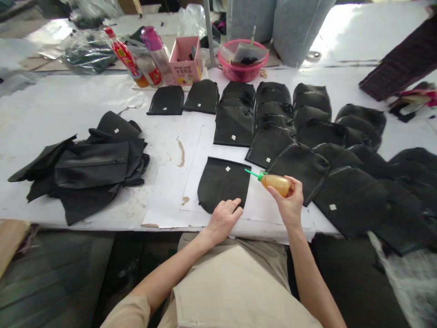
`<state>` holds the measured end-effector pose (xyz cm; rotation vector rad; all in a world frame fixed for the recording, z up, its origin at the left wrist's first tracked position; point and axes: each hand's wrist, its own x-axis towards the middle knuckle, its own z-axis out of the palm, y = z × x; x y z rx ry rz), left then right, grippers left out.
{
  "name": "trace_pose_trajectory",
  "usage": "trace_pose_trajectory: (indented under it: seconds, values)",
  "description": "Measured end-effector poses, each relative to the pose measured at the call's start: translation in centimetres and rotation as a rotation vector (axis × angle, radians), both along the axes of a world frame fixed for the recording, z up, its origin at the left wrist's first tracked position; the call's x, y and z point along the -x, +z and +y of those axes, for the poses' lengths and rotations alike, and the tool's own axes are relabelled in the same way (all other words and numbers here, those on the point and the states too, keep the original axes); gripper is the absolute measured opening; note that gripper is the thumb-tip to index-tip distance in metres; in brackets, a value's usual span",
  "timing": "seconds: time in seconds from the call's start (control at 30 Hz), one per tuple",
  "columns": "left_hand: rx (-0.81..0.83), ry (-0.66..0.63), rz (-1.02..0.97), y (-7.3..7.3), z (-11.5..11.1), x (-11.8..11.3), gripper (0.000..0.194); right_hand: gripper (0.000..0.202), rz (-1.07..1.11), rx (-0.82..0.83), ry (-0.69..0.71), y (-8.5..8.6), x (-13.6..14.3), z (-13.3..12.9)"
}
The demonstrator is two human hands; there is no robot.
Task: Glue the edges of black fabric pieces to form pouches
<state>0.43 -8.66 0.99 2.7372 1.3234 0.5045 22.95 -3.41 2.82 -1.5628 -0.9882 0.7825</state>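
A black leather-like panel point(218, 184) with a small white sticker lies flat on white paper in front of me. My left hand point(225, 217) rests on its near edge, fingers stretched out flat and holding nothing. In my right hand point(289, 200) is a squeeze bottle point(277, 184) of amber liquid, tilted on its side. Its thin green nozzle point(253, 173) points left, with the tip over or very near the panel's right edge; I cannot tell if they touch.
Overlapping black panels point(351, 196) spread across the right and back of the white table point(30, 118). A loose heap of black pieces point(92, 164) lies at left. Behind stand a red-labelled bottle point(124, 54), a purple-capped bottle point(159, 52), a pink box point(186, 64) and a pink basin point(242, 68).
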Motion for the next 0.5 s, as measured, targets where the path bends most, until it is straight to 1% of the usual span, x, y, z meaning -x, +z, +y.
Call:
trace_pose_trajectory:
  seconds: [0.13, 0.27, 0.37, 0.5]
  values:
    - [0.043, -0.074, 0.179, 1.3, 0.5, -1.4, 0.011, 0.077, -0.161, -0.011, 0.028, -0.3, -0.3, 0.5]
    - [0.101, -0.042, 0.257, 1.9, 0.6, -2.8, 0.016, 0.074, -0.326, -0.048, 0.032, -0.4, -0.6, 0.7]
    - [0.138, -0.05, 0.274, 2.0, 0.6, -2.9, 0.017, 0.074, -0.418, -0.07, 0.037, -0.4, -0.7, 0.9]
    - [0.174, -0.093, 0.254, 2.1, 0.8, -2.1, 0.014, 0.074, -0.48, -0.085, 0.045, -0.2, -0.7, 1.3]
